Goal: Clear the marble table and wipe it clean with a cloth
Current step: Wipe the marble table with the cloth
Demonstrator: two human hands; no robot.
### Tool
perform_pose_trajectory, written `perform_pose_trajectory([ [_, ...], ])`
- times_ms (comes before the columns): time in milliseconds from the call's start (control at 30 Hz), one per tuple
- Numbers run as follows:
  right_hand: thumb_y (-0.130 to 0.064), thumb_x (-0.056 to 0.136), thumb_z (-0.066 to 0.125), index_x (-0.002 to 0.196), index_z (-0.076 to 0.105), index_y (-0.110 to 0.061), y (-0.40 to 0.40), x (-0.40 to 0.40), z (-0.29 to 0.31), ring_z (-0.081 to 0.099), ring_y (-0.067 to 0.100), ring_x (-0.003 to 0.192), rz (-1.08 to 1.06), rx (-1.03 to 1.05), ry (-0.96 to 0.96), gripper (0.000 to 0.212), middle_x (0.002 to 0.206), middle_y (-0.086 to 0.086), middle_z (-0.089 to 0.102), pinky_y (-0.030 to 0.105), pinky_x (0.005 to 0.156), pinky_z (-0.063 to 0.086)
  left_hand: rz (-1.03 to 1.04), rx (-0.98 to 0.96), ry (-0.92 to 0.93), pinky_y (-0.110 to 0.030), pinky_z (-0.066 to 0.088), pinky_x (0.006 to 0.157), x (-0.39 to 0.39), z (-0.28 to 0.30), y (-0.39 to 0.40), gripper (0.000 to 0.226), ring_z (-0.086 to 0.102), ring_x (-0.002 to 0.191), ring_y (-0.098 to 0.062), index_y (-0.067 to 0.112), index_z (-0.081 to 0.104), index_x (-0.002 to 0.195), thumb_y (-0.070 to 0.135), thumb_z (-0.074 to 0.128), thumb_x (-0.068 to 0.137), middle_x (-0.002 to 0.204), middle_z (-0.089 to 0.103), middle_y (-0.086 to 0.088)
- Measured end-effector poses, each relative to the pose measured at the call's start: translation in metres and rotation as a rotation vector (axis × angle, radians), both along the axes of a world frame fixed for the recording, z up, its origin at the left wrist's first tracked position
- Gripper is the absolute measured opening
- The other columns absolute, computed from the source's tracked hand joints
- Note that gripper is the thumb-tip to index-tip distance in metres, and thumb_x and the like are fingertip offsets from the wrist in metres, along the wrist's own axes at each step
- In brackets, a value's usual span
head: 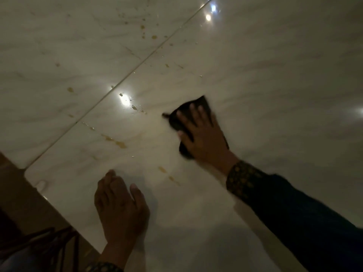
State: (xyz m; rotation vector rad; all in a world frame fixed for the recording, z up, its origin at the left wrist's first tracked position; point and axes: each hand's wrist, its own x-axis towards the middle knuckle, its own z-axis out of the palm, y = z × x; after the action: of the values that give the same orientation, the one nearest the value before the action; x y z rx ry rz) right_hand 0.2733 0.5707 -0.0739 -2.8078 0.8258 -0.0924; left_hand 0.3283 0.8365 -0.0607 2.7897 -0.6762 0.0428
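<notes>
Marble surface (265, 65), glossy and veined, is spattered with amber drops (121, 144). A dark, crumpled cloth (198, 107) is pressed flat under the right hand (202, 138), fingers spread. The left hand (119, 209) is laid near, fingers loosely together.

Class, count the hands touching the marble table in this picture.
2. The right hand presses a dark cloth mid-table; the left hand rests flat near the table's front edge.

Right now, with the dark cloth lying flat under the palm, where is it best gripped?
Probably the far corner of the cloth, which sticks out past the right hand's fingers. Come from above and pinch it; the rest lies flat on the marble table under the palm.
</notes>
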Motion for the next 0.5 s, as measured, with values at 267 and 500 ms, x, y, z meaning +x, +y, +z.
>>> perform_pose_trajectory([
  [267,-0.058,0.096,0.024,0.15,0.02,-0.043,-0.05,-0.091,-0.006,0.017,0.021,0.147,-0.052,-0.081,0.037,0.056,0.16,0.001,0.02,0.049,0.116,0.017,0.0,-0.012,0.039,-0.046,0.024,0.113,0.002,-0.004,0.002,0.053,0.037,0.131,-0.04,-0.003,0.038,0.134,0.028,0.043,0.091,0.141,0.042,-0.022],
  [500,-0.052,0.092,0.024,0.153,0.015,-0.034,-0.001,-0.037,0.002,0.011,0.034,0.148,-0.298,-0.024,0.089,0.064,0.161,0.012,0.012,0.059,0.116,0.009,-0.036,-0.046,0.079,-0.047,0.024,0.115,0.003,-0.003,0.004,0.049,0.034,0.134,-0.038,-0.001,0.04,0.134,0.025,0.045,0.092,0.143,0.041,-0.02],
])
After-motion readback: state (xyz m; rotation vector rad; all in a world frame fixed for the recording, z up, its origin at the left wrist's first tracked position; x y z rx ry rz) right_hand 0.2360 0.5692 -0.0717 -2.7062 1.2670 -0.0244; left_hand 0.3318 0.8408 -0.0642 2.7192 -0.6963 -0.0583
